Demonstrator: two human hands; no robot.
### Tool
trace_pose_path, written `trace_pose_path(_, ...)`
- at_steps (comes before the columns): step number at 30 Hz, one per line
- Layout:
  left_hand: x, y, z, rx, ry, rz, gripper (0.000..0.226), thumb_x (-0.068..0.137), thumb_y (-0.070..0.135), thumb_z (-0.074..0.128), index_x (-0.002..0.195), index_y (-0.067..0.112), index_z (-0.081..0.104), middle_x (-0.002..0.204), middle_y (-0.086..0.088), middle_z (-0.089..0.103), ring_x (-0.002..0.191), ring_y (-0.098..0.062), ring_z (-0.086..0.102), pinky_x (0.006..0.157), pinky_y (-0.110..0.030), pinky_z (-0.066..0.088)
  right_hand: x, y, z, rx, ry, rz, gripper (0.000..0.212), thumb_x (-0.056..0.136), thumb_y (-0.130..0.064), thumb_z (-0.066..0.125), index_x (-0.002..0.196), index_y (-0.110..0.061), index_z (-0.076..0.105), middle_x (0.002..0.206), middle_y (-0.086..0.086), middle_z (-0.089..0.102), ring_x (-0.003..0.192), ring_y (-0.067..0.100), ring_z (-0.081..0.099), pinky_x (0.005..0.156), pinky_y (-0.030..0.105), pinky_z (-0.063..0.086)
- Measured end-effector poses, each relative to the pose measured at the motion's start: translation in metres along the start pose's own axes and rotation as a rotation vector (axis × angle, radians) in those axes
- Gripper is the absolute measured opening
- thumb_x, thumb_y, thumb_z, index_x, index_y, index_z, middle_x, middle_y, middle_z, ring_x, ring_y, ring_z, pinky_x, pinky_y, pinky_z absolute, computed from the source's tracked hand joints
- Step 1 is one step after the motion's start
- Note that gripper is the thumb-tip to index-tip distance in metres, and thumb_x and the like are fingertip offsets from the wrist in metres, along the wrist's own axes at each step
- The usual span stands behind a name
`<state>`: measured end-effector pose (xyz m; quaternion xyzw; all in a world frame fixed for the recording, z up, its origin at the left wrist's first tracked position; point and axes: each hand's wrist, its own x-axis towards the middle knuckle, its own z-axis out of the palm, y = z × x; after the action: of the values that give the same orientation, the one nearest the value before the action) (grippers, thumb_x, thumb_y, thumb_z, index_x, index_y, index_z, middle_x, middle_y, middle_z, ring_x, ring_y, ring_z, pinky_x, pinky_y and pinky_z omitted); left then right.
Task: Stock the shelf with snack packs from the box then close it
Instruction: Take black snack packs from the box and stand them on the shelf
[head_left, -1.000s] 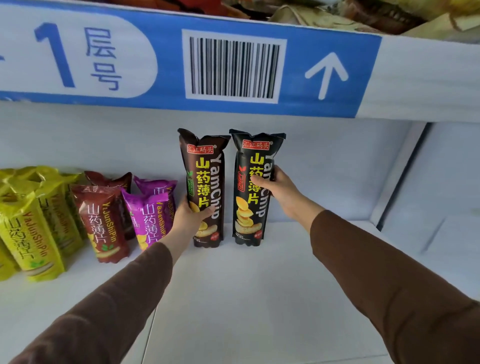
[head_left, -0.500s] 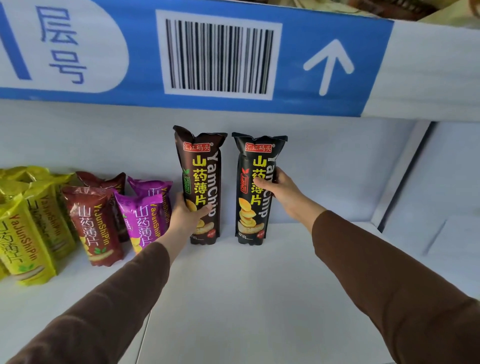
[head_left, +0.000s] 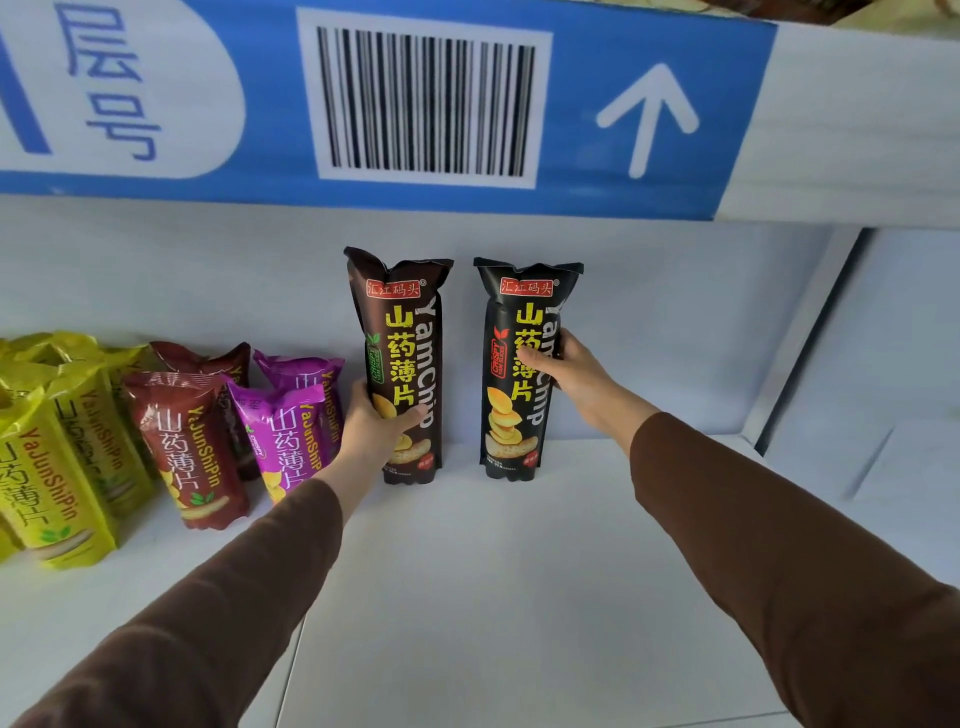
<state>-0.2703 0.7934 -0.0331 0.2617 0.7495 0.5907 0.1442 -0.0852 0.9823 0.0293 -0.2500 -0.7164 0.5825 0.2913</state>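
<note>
Two tall yam chip packs stand upright at the back of the white shelf (head_left: 493, 571). My left hand (head_left: 371, 428) grips the brown pack (head_left: 402, 332) low on its left side. My right hand (head_left: 563, 366) grips the black pack (head_left: 519, 415) at mid-height from the right, thumb across its front. A narrow gap separates the two packs. The box is out of view.
To the left stand purple packs (head_left: 291, 431), dark red packs (head_left: 187, 441) and yellow packs (head_left: 57, 467) in rows. Overhead runs the upper shelf's blue label strip with a barcode (head_left: 426, 104). A white side wall (head_left: 883, 364) bounds the shelf at right.
The view has shifted closer and slightly to the right. Both hands have kept their grip on the two packs, which stand a little further apart than before.
</note>
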Motion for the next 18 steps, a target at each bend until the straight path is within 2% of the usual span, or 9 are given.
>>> trace_pose_path(2,0.000,-0.001,0.000,-0.011,-0.003,0.004,0.077,0.078,0.024,0.085,0.140,0.017,0.038,0.132,-0.003,0.059,0.121,-0.027,0.058,0.101,-0.050,0.050,-0.002,0.001,0.000,-0.001,0.004,0.009,0.055,0.085,-0.037,0.077,0.132,-0.024,0.051,0.124,-0.007,0.067,0.113,0.010,0.062,0.090,0.030,0.045)
trace_pose_path(6,-0.003,-0.006,-0.001,-0.043,-0.018,0.013,0.088,0.077,0.022,0.086,0.147,0.020,0.033,0.130,0.002,0.057,0.118,-0.021,0.054,0.102,-0.045,0.046,-0.005,0.004,0.001,-0.006,0.009,0.030,0.065,0.085,-0.041,0.077,0.140,-0.023,0.047,0.131,-0.006,0.064,0.119,0.013,0.059,0.102,0.035,0.042)
trace_pose_path(10,-0.010,-0.011,-0.004,-0.056,-0.036,0.037,0.094,0.075,0.018,0.087,0.149,0.024,0.030,0.134,0.003,0.055,0.118,-0.017,0.050,0.106,-0.047,0.044,-0.016,0.008,0.004,-0.020,0.017,0.043,0.076,0.085,-0.040,0.077,0.149,-0.025,0.038,0.136,-0.007,0.059,0.118,0.009,0.056,0.097,0.031,0.038)
trace_pose_path(13,-0.015,-0.017,-0.007,-0.051,-0.074,0.051,0.093,0.072,0.012,0.088,0.145,0.028,0.033,0.128,0.009,0.056,0.119,-0.016,0.052,0.107,-0.046,0.045,-0.027,0.015,0.005,-0.077,0.028,0.044,0.081,0.085,-0.040,0.078,0.152,-0.029,0.033,0.137,-0.010,0.055,0.125,0.010,0.052,0.108,0.036,0.037)
trace_pose_path(16,-0.024,-0.022,-0.009,-0.017,-0.110,0.079,0.093,0.068,0.014,0.091,0.139,0.034,0.035,0.129,0.008,0.058,0.122,-0.017,0.055,0.104,-0.044,0.047,-0.043,0.022,0.008,-0.155,0.058,0.059,0.085,0.087,-0.041,0.076,0.155,-0.030,0.026,0.157,-0.003,0.039,0.145,0.019,0.034,0.112,0.043,0.029)
trace_pose_path(18,-0.031,-0.026,-0.011,0.023,-0.109,0.113,0.090,0.066,0.015,0.092,0.136,0.034,0.037,0.128,0.009,0.059,0.119,-0.014,0.057,0.099,-0.037,0.049,-0.056,0.029,0.008,-0.223,0.113,0.089,0.091,0.087,-0.040,0.076,0.158,-0.027,0.020,0.164,0.000,0.028,0.149,0.022,0.028,0.113,0.044,0.029)
